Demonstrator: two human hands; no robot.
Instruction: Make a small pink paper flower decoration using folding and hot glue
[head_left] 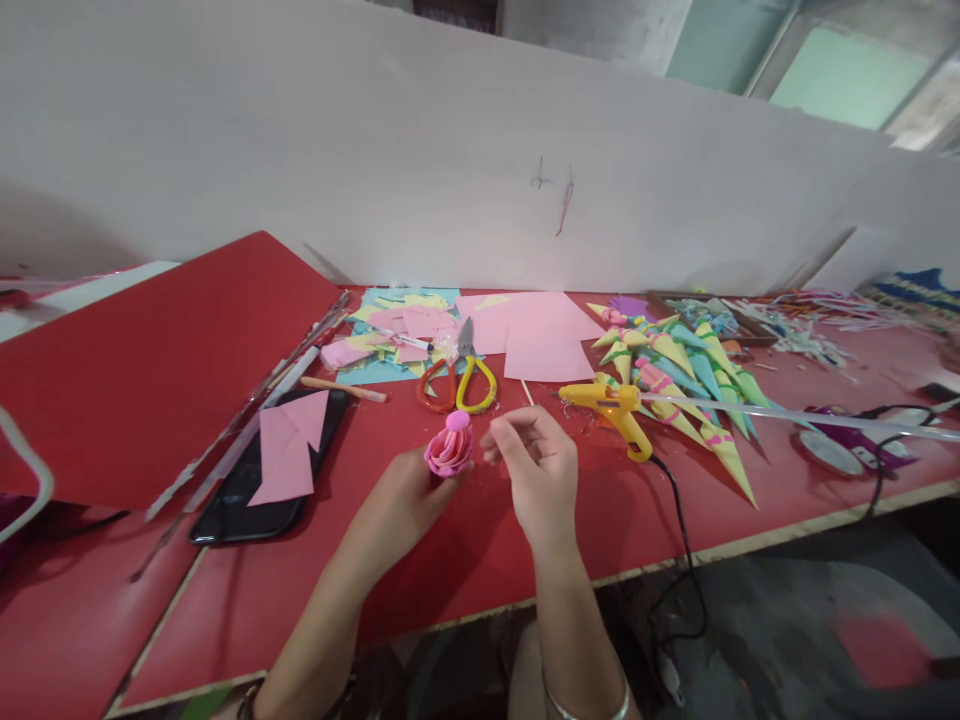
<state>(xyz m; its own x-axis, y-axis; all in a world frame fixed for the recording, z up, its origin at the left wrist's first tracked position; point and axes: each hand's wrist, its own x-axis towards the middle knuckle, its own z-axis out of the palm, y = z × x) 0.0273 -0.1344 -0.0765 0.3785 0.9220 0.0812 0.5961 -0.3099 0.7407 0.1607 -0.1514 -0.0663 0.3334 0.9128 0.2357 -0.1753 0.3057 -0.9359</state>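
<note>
My left hand (411, 500) holds a pink rolled flower (448, 452) from below, with a round bright-pink piece at its top. Just right of the flower is my right hand (538, 475), its fingers curled and the thumb drawn in against them; whether anything small sits between them I cannot make out. Beyond the flower lie scissors (466, 372) with one red and one yellow handle. To the right of my right hand, a yellow glue gun (616, 402) rests on the red table (480, 560), a long clear glue stick at its back.
Pink sheets (547, 340) and a pile of paper scraps (405, 325) lie at the back. Yellow, green and blue cones (690, 370) are heaped at right. Pink cut pieces (289, 450) lie on a black phone (240, 495) at left. The glue gun's cord (682, 520) hangs over the front edge.
</note>
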